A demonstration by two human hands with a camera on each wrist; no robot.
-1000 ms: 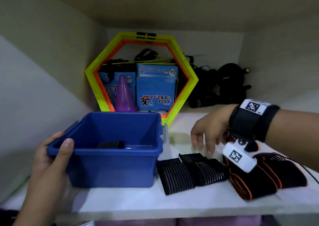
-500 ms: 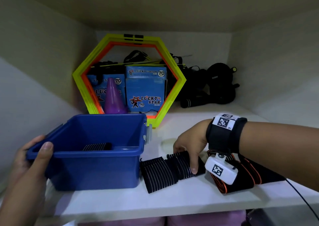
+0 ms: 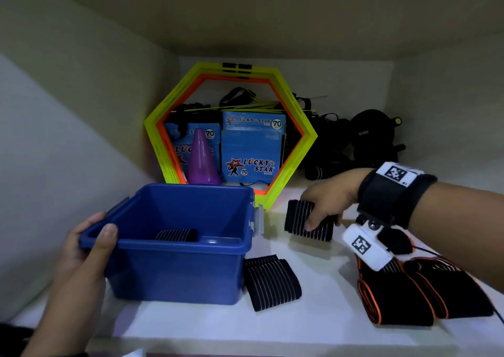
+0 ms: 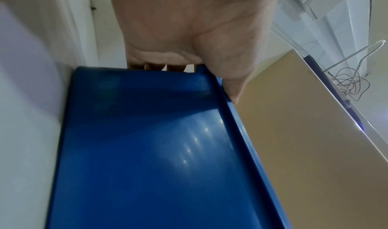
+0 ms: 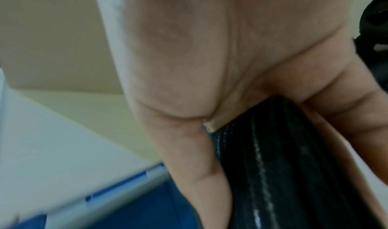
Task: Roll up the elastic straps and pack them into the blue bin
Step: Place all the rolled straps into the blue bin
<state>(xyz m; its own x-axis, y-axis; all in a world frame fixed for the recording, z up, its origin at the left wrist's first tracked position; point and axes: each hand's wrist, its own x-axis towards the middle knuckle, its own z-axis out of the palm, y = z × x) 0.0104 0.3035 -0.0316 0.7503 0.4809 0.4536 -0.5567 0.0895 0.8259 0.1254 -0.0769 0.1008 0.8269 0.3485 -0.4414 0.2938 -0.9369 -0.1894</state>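
The blue bin (image 3: pixel 177 272) stands on the white shelf, with one rolled striped strap (image 3: pixel 176 234) lying inside. My left hand (image 3: pixel 90 245) grips the bin's near-left rim (image 4: pixel 222 89), thumb over the edge. My right hand (image 3: pixel 326 204) holds a rolled black strap with white stripes (image 3: pixel 300 219) lifted above the shelf, to the right of the bin; the same roll (image 5: pixel 283 166) sits between thumb and fingers in the right wrist view. Another striped roll (image 3: pixel 271 281) lies beside the bin's right wall. Black straps with orange edges (image 3: pixel 403 299) lie at the right.
At the back stand yellow-orange hexagon rings (image 3: pixel 231 127), a purple cone (image 3: pixel 203 160), blue Lucky Star boxes (image 3: pixel 251 152) and black gear (image 3: pixel 362 144). Cabinet walls close in on the left and right. The shelf's front edge (image 3: pixel 245 341) runs just below the bin.
My right hand came down on the striped rolls, took hold of one and lifted it up and back. The left hand stays on the bin's rim.
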